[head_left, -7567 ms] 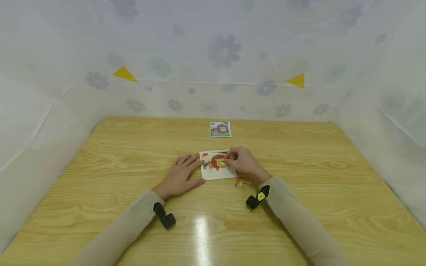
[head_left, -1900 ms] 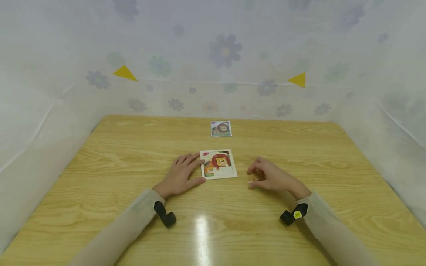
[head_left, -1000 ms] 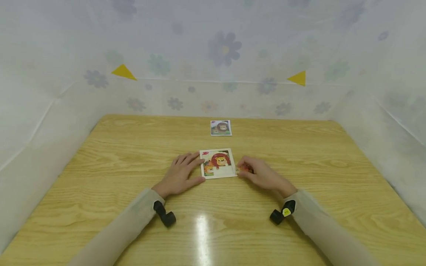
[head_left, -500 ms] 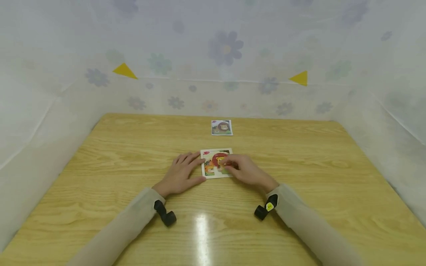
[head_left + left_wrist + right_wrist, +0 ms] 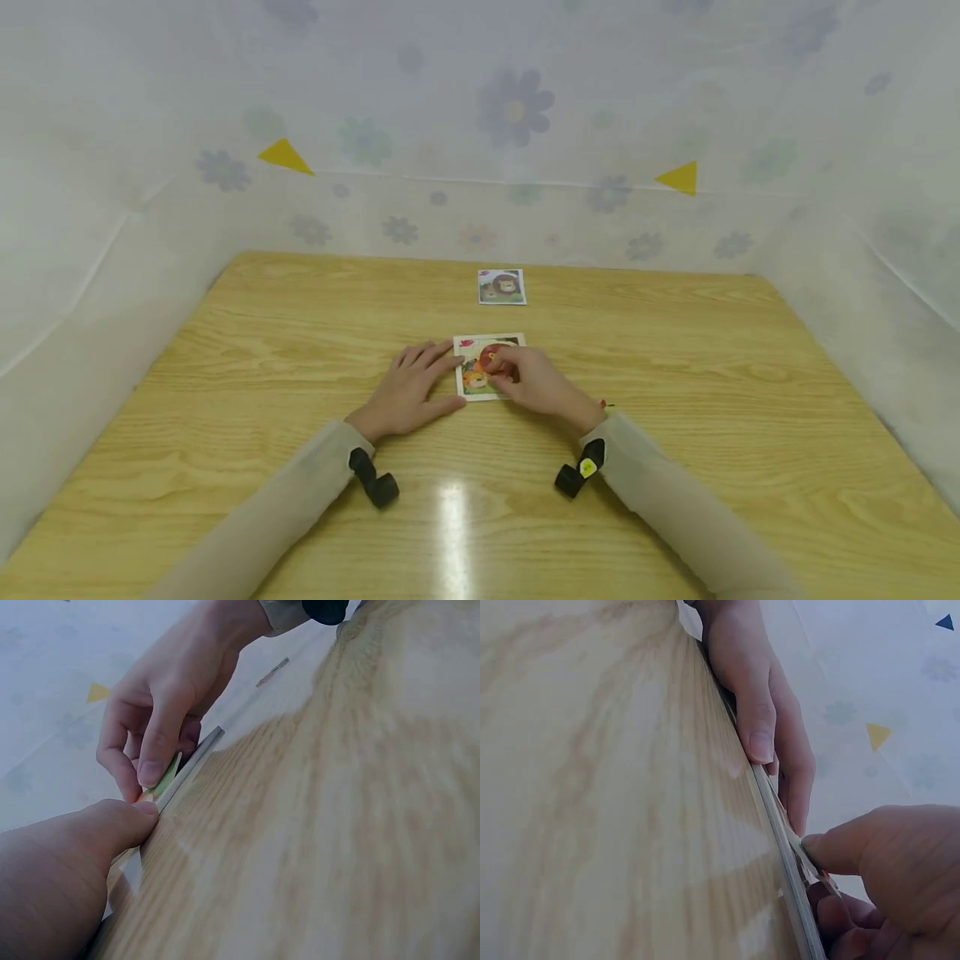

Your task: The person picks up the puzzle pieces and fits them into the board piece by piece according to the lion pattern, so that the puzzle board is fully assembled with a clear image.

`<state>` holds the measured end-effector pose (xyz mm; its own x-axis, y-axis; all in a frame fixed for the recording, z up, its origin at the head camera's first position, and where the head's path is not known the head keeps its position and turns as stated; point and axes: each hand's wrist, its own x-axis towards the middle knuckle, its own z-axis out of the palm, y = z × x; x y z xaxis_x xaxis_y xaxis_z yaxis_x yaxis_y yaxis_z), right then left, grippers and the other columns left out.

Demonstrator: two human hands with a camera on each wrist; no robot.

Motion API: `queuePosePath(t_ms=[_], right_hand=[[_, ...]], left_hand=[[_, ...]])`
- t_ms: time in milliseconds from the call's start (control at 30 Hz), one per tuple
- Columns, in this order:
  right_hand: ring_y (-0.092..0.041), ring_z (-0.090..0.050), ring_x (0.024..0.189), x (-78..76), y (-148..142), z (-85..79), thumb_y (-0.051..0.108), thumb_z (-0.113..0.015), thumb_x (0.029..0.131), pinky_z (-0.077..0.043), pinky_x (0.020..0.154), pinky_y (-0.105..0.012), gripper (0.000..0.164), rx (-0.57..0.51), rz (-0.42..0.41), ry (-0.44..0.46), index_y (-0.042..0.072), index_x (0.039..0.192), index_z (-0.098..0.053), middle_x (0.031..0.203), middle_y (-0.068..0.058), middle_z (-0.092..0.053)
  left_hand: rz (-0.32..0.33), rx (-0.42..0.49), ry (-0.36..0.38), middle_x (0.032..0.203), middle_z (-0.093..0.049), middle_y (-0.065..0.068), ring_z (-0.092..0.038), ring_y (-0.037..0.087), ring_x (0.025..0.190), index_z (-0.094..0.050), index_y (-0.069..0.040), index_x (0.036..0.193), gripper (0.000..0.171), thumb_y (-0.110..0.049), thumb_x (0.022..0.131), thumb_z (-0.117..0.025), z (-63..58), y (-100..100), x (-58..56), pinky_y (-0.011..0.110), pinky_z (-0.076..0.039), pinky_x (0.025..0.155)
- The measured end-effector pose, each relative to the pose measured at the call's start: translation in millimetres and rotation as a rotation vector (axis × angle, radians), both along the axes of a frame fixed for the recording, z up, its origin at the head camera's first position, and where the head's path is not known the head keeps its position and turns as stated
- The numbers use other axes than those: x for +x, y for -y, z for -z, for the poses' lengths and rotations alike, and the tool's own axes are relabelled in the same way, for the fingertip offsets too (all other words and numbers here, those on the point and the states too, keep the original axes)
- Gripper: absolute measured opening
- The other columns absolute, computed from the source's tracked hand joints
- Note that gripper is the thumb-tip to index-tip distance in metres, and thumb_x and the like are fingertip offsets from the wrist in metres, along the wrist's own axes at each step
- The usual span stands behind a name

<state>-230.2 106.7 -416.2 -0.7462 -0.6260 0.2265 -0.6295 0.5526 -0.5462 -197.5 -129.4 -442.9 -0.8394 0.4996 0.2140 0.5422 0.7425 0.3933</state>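
A square lion jigsaw puzzle in a white frame (image 5: 491,337) lies mid-table in the head view. My left hand (image 5: 408,392) rests spread at its left side, fingertips and thumb right at the edge. My right hand (image 5: 543,387) is over the puzzle's right half and hides much of it. Between its thumb and fingers it pinches a puzzle piece (image 5: 166,778) with green on it, seen tilted against the frame in the left wrist view. The same piece shows edge-on in the right wrist view, close over the frame and near the left thumb.
Behind the puzzle lies a small printed card (image 5: 502,287) with the lion picture. A small red and green thing (image 5: 606,405) peeks out beside my right wrist. Flowered white sheeting (image 5: 513,108) with yellow triangles encloses the table (image 5: 300,325) at back and sides.
Earlier the right hand went to the loose pieces on the right, then carried one back left over the puzzle. The puzzle's lower-left cub section appeared after the oldest frame. My left hand stays put.
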Motion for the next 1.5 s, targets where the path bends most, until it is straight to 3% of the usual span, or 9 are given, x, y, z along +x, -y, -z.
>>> queuePosePath(t_ms=[300,500,667,833,1133,1500], right_hand=[[-0.015,-0.047,0.074,4.7,9.6,-1.1,0.01,-0.075,0.082,-0.041,0.066,-0.027,0.011,0.074,0.102,-0.062,0.009,0.087,-0.065,0.083,-0.005,-0.062],[-0.018,-0.052,0.08,8.0,5.9,2.5,0.009,-0.073,0.083,-0.046,0.072,-0.029,0.018,0.026,0.142,-0.016,0.003,0.096,-0.062,0.09,-0.009,-0.059],[-0.014,-0.049,0.076,7.0,-10.2,4.6,0.006,-0.068,0.087,-0.044,0.068,-0.025,0.018,-0.063,0.099,0.031,0.001,0.102,-0.06,0.092,-0.009,-0.058],[-0.01,-0.046,0.068,5.8,-28.5,3.6,0.002,-0.066,0.088,-0.042,0.062,-0.023,0.008,-0.096,0.049,-0.01,0.002,0.095,-0.063,0.085,-0.007,-0.058],[-0.009,-0.046,0.067,8.8,-55.9,2.4,0.004,-0.066,0.089,-0.042,0.059,-0.023,0.006,-0.069,0.069,0.005,0.006,0.094,-0.063,0.085,-0.003,-0.057],[-0.005,-0.044,0.065,14.2,-100.5,6.4,0.004,-0.069,0.086,-0.043,0.059,-0.023,0.012,0.03,0.103,-0.136,0.007,0.096,-0.062,0.088,-0.003,-0.058]], left_hand=[[-0.003,-0.006,-0.006,0.156,-0.032,0.007,-0.027,0.034,0.142,-0.046,-0.018,0.144,0.063,-0.052,0.093,-0.055,2.9,0.0,-1.6,0.058,-0.02,0.113],[0.004,-0.005,-0.008,0.156,-0.032,0.007,-0.028,0.034,0.142,-0.046,-0.018,0.144,0.063,-0.053,0.093,-0.055,3.4,-1.9,-2.6,0.058,-0.021,0.113],[0.014,-0.004,-0.004,0.156,-0.031,0.007,-0.027,0.034,0.142,-0.045,-0.019,0.145,0.063,-0.053,0.093,-0.054,3.4,-3.9,-3.9,0.057,-0.02,0.113],[0.016,0.0,0.002,0.156,-0.031,0.008,-0.027,0.035,0.142,-0.045,-0.018,0.145,0.064,-0.053,0.092,-0.055,3.0,-3.1,-4.0,0.058,-0.02,0.113],[0.022,-0.004,-0.011,0.156,-0.031,0.009,-0.026,0.035,0.143,-0.044,-0.018,0.146,0.064,-0.052,0.093,-0.055,7.2,1.2,-5.4,0.059,-0.02,0.113],[0.018,0.0,-0.007,0.156,-0.031,0.009,-0.026,0.036,0.142,-0.044,-0.018,0.145,0.064,-0.051,0.092,-0.055,6.5,3.2,-6.3,0.059,-0.02,0.113]])
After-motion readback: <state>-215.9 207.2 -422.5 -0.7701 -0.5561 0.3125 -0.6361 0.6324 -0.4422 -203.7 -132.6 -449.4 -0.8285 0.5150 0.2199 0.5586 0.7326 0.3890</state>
